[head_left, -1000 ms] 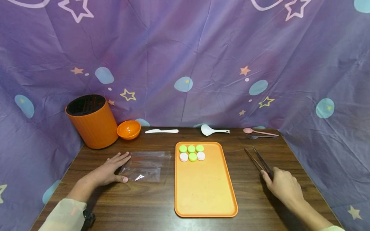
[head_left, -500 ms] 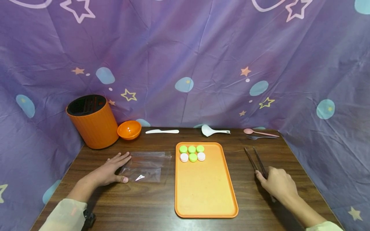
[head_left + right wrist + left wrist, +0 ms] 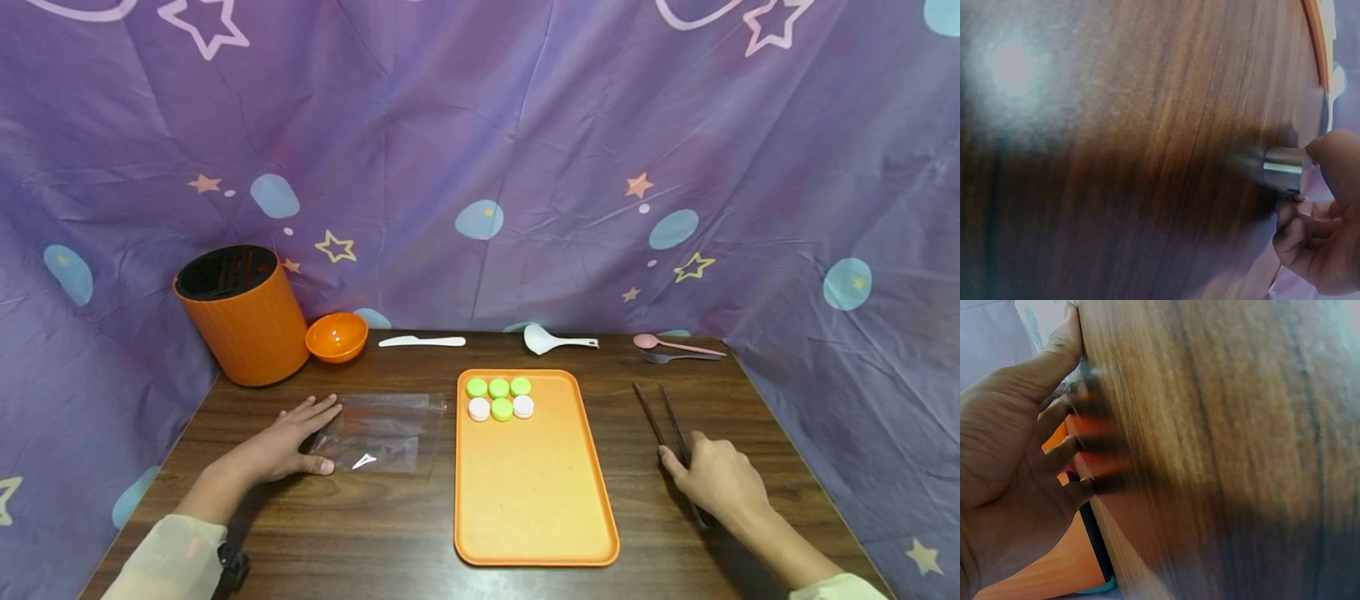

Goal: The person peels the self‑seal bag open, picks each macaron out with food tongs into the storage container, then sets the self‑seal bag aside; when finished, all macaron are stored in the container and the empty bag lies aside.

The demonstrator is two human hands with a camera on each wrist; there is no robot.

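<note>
In the head view, my left hand point(image 3: 288, 446) rests with fingers spread on the left edge of a flat clear plastic bag point(image 3: 382, 433). The left wrist view has that hand point(image 3: 1022, 434) at the tabletop, its fingers straight to slightly bent. On the right side of the table, my right hand point(image 3: 720, 479) grips dark metal tongs point(image 3: 649, 416), whose two arms point away and stand apart with nothing between them. Their shiny rear end point(image 3: 1284, 167) shows beside curled fingers in the right wrist view. Several green and white macarons point(image 3: 500, 409) sit in two rows at the far left of an orange tray point(image 3: 536, 500).
An orange knife block point(image 3: 251, 337) and an orange bowl point(image 3: 337, 337) stand at the back left. Along the back edge lie a white knife point(image 3: 422, 342), a white ladle point(image 3: 540, 339), a pink spoon point(image 3: 647, 342) and a grey fork point(image 3: 660, 358). A purple curtain point(image 3: 420, 167) surrounds the table.
My right hand has shifted a little left along the tongs, whose rear end now shows behind it; their tips are slightly farther apart. The left hand and the bag have stayed put.
</note>
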